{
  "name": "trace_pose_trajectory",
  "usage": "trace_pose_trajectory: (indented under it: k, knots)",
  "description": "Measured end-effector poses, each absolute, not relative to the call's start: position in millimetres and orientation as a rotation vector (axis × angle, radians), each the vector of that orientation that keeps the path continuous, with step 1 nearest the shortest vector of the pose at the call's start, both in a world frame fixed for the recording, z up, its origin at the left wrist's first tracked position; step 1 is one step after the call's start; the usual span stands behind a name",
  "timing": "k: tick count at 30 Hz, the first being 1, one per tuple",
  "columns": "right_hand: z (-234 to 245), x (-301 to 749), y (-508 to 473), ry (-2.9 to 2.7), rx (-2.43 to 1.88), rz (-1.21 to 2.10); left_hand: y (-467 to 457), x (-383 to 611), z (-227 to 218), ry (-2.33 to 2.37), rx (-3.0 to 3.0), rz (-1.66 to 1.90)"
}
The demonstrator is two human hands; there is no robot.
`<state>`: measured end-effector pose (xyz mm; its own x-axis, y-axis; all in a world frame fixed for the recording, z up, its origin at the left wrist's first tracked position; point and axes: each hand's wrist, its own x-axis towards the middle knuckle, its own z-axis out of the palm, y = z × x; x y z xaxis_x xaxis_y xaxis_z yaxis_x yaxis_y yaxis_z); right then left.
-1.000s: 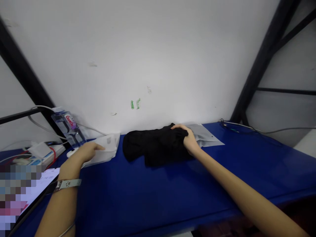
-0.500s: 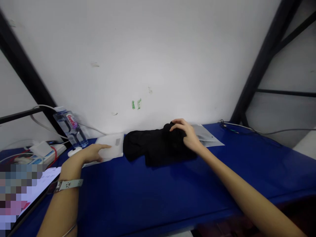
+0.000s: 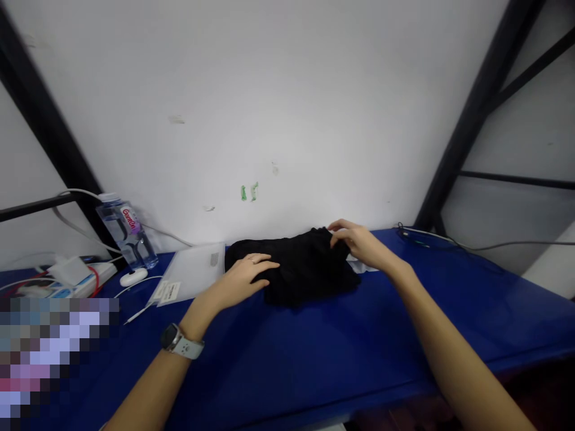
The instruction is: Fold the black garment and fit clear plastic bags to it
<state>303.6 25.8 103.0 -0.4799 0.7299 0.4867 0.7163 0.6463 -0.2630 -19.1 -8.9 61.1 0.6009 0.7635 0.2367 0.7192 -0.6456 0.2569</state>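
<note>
One white wall [image 3: 314, 108] stands behind one blue table [image 3: 278, 359]. On the table, near the wall and roughly central, lies a bunched black cloth [image 3: 296, 272], its surface uneven. Judged by its drape, it should prove light, soft and limp, neither fragile nor notably slippery; a grip at both ends, taking all layers together, would best keep its shape. A translucent plastic sleeve [image 3: 193, 266] lies flat just beside its left end; a second pale plastic piece [image 3: 366, 267] shows at its right end, mostly covered.

Both hands are at the cloth. The left hand [image 3: 240, 278] is loosely spread, palm down, fingers over the left portion, gripping nothing apparent. The right hand [image 3: 363, 244] is half curled at the upper right edge, thumb and fingertips slightly apart (whether a fold is pinched there cannot be told).
</note>
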Motion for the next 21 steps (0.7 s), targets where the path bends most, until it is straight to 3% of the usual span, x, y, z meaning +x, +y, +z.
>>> trace_pose_trajectory:
  k: [4, 12, 21]
  knots:
    - [100, 330, 33, -2.372, -1.377, 0.022, -13, 19, 49, 1.126, 2.83, 0.565]
    - [87, 340, 35, -2.549, -1.324, 0.233, -6, 80, 47, 0.85, 3.076, 0.415]
    - [88, 347, 36, -2.44, -1.308, 0.386, 8, 22, 79, 1.251, 2.849, 0.622]
